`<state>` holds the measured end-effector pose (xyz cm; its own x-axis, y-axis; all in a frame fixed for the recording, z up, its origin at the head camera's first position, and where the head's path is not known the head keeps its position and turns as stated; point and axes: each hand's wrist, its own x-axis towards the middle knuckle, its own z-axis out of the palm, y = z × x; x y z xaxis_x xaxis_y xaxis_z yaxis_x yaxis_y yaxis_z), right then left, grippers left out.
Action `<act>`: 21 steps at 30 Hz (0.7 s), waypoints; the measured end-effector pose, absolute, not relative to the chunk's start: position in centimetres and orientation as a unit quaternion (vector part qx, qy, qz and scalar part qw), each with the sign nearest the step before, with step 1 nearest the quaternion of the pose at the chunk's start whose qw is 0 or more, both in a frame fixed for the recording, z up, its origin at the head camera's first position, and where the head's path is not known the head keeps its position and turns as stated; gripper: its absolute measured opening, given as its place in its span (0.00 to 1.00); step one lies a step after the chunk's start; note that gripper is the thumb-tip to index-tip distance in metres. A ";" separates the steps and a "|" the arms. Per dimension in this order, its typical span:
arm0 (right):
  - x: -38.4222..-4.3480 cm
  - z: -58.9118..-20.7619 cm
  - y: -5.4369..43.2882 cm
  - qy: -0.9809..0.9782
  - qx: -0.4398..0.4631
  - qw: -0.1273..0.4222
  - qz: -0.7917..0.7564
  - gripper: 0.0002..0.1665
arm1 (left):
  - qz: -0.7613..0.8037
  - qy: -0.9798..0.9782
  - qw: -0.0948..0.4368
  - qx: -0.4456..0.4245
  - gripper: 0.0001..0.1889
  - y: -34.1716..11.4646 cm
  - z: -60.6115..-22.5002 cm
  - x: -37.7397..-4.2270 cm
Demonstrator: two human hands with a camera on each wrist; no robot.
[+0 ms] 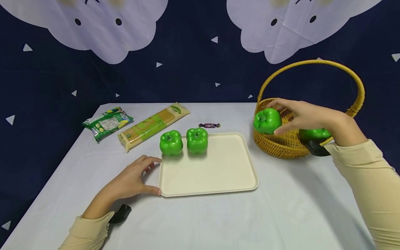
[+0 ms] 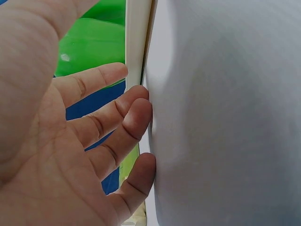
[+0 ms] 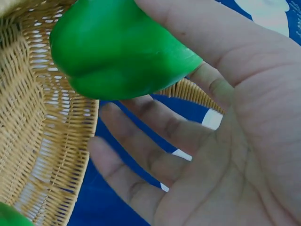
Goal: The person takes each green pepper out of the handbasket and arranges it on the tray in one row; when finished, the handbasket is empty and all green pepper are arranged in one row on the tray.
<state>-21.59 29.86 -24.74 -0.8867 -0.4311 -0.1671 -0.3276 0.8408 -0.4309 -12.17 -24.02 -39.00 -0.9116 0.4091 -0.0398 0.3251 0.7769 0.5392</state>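
Observation:
Between the thumb and fingers of my right hand (image 1: 301, 116) is a green bell pepper (image 1: 267, 121), held over the left side of a wicker basket (image 1: 275, 147). Another green pepper (image 1: 314, 134) lies inside the basket, partly covered by my wrist. My left hand (image 1: 132, 178) touches the left edge of a cream tray (image 1: 218, 170), thumb at the near corner and fingertips farther up the side. On the tray's far left part sit two more peppers, one at the corner (image 1: 171, 143) and one beside it (image 1: 197, 140). In the right wrist view the gripped pepper (image 3: 117, 52) hides some fingertips.
A green snack bag (image 1: 108, 123) and a long pack of noodles (image 1: 154, 125) lie at the back left of the white table (image 1: 200, 222). Behind the tray is a purple wrapped candy (image 1: 209, 125). The basket's tall handle (image 1: 325, 62) arches above my right hand.

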 end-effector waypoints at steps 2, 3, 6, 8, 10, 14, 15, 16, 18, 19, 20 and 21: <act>-21.6 -24.7 29.6 0.952 -0.204 0.121 -0.195 0.47 | 0.270 0.940 0.078 0.194 0.54 -24.0 -38.9 -12.2; -21.6 -24.6 29.4 0.953 -0.202 0.118 -0.193 0.47 | 0.271 0.940 0.078 0.194 0.54 -24.0 -38.9 -12.2; -21.5 -24.5 29.0 0.951 -0.205 0.114 -0.203 0.46 | 0.270 0.939 0.078 0.196 0.54 -24.1 -38.9 -12.1; -21.4 -24.4 28.6 0.949 -0.204 0.116 -0.209 0.46 | 0.270 0.939 0.077 0.197 0.54 -24.0 -38.9 -12.1; -21.3 -24.3 28.3 0.947 -0.205 0.117 -0.216 0.46 | 0.268 0.940 0.076 0.199 0.54 -24.1 -38.9 -12.1; -21.3 -24.4 27.8 0.947 -0.204 0.118 -0.219 0.46 | 0.268 0.939 0.076 0.200 0.54 -24.1 -38.9 -12.2; -21.4 -24.4 27.6 0.947 -0.203 0.118 -0.221 0.46 | 0.269 0.939 0.076 0.200 0.54 -24.1 -38.9 -12.2; -21.4 -24.4 27.5 0.946 -0.204 0.118 -0.221 0.46 | 0.269 0.939 0.076 0.200 0.54 -24.1 -38.9 -12.2; -21.4 -24.5 27.2 0.944 -0.208 0.117 -0.228 0.45 | 0.270 0.939 0.076 0.200 0.54 -24.1 -38.9 -12.2; -21.5 -24.6 27.1 0.942 -0.212 0.117 -0.233 0.45 | 0.270 0.939 0.076 0.201 0.54 -24.1 -38.9 -12.2; -21.5 -24.7 26.9 0.940 -0.215 0.117 -0.239 0.45 | 0.269 0.939 0.075 0.201 0.54 -24.1 -38.9 -12.2; -21.6 -24.7 26.8 0.937 -0.218 0.118 -0.245 0.45 | 0.269 0.939 0.075 0.202 0.54 -24.1 -38.9 -12.2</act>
